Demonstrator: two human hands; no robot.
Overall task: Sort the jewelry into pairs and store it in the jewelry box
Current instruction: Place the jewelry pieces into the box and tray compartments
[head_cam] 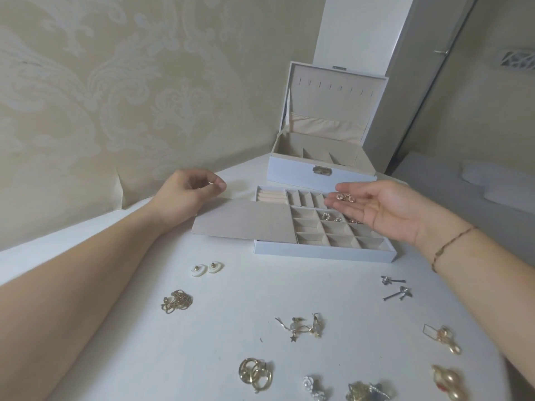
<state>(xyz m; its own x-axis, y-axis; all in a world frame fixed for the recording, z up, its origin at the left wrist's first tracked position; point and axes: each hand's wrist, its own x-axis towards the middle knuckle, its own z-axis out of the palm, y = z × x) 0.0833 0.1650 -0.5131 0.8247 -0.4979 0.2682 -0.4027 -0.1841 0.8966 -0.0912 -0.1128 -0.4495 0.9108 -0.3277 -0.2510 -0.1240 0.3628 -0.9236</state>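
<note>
The right hand (373, 206) lies palm up and open over the far right part of the white divided tray (324, 253), and a pair of small gold hoop earrings (345, 197) rests on its straight fingers. The left hand (189, 189) hovers at the left of the tray with the fingers loosely curled; something small seems to glint inside them, but I cannot tell if it holds anything. A beige flat liner card (246, 224) covers the left half of the tray. Behind it, the white jewelry box (321, 172) stands with its lid up.

The step in hand seems to be to put this pair into one free cell. Some cells under the fingers already hold small gold earrings (330, 217), so it is better to choose an empty cell just nearer to the person. The palm should tip slowly and low over that cell, so both hoops slide together and do not bounce into a neighbour cell. If one sticks to the skin, the left hand can push it off.

Many pieces wait on the white desk (237, 308): white round stud earrings (207, 268), a gold chain heap (177, 301), silver studs (396, 287) and large gold hoops (255, 373).
</note>
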